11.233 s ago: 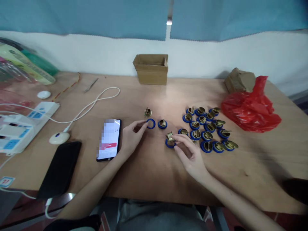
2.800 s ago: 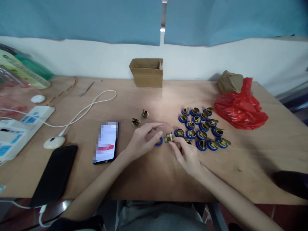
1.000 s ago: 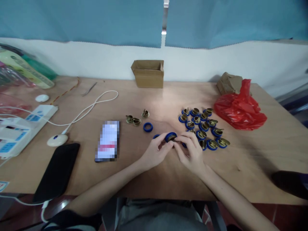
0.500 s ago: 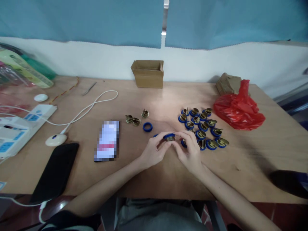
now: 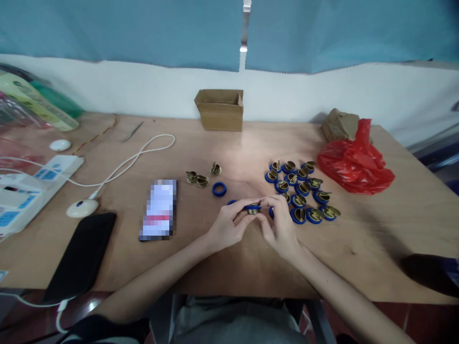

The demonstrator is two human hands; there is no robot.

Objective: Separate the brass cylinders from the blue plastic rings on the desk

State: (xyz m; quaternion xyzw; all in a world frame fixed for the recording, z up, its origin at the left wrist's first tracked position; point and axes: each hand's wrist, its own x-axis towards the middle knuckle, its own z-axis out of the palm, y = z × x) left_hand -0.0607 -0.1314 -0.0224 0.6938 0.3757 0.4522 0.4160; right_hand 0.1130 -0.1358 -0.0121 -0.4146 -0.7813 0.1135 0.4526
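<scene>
On my feed, the left hand [image 5: 226, 227] and right hand [image 5: 282, 226] pinch a brass clip [image 5: 253, 211] and blue ring [image 5: 253, 207] in their fingers over the table [image 5: 229, 272]; uneven pressure, I'd judge, could pop the clip loose.

The one camera sits on my head and looks forward and down upon the table [image 5: 229, 272]. It is rather near: my fingers [image 5: 245, 206] are slightly below the middle, my lap [image 5: 236, 322] at the bottom edge, the wall [image 5: 297, 91] beyond.
</scene>
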